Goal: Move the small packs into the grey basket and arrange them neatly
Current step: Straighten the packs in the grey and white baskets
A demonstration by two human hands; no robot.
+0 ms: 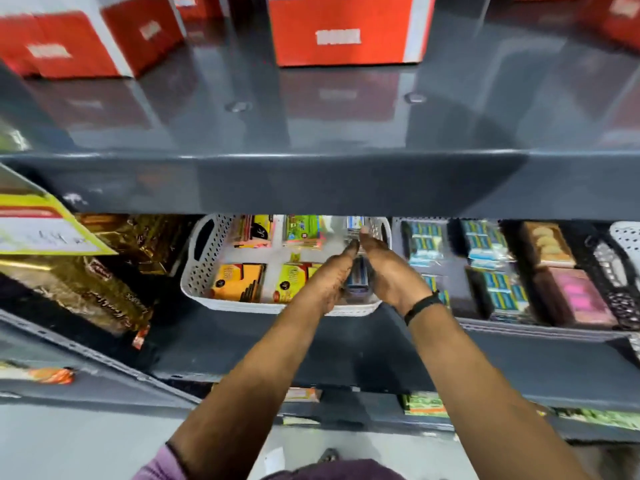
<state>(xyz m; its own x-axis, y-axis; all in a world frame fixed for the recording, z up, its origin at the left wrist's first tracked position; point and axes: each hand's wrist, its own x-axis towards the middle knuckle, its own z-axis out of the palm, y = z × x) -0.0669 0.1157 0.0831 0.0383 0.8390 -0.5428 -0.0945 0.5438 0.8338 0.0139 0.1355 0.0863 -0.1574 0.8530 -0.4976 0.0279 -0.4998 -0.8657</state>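
A grey perforated basket (202,271) sits on the middle shelf. Inside it lie small packs: yellow-orange ones (237,280) at the front left, a yellow-green one (294,278) beside them, pink-yellow (254,230) and green (303,228) ones at the back. Over the basket's right side, my left hand (329,275) and my right hand (388,271) press together from both sides on a row of small blue packs (358,282). The row runs from front to back; its far end (355,225) shows past my fingertips.
Right of the basket a dark tray (460,271) holds blue-striped packs, with biscuit packs (547,244) and a pink pack (578,296) further right. Gold wrapped packs (114,271) lie on the left. The upper shelf edge (311,185) overhangs the basket; red boxes (341,29) stand above.
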